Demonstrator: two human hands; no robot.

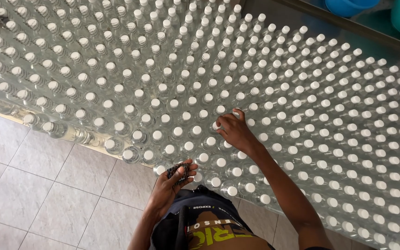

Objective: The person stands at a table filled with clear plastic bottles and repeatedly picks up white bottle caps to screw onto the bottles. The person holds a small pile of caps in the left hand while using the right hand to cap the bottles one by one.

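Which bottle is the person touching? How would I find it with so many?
Look at the huge field of clear bottles with white caps, then follow the right hand stretched over them. The bottle sits under its fingertips, near the front edge; it is the only cap with fingers on it.

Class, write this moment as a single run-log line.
right hand: on white bottle caps | left hand: holding small dark object | clear bottles: packed upright in rows | tiled floor: below
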